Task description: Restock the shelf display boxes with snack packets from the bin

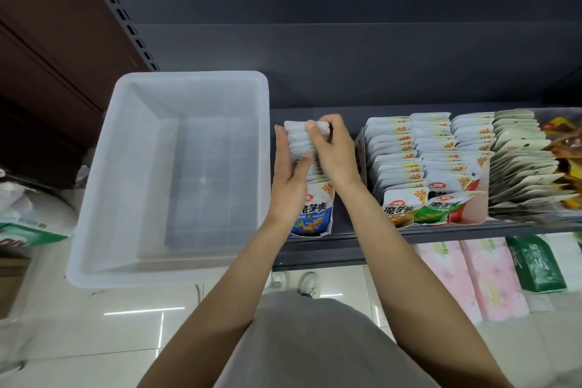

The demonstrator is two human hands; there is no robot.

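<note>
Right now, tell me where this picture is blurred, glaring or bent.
Head view: wide-angle bend curves the shelf edge and bin rim; ceiling-light glare streaks the floor tiles; left edge clutter smears; packets and both hands, left and right, are sharp.

Head view, even indoor light from overhead, fairly bright on the lower half. White floor tiles point(141, 324) carry streaks of specular glare from ceiling fixtures. Upper part dim: the dark shelf back panel point(346, 41) takes little light and shows almost no detail. Translucent bin point(104, 167) glows softly, with a grey shadow patch on its floor. Shadows soft, no hard edges. Wide-angle distortion marked: the shelf edge point(409, 231) bows and the slotted upright point(116, 6) leans. Centre reasonably sharp, print on the blue packet point(315, 211) readable; left and right margins smeared and soft. Overall slight compression softness.
</note>
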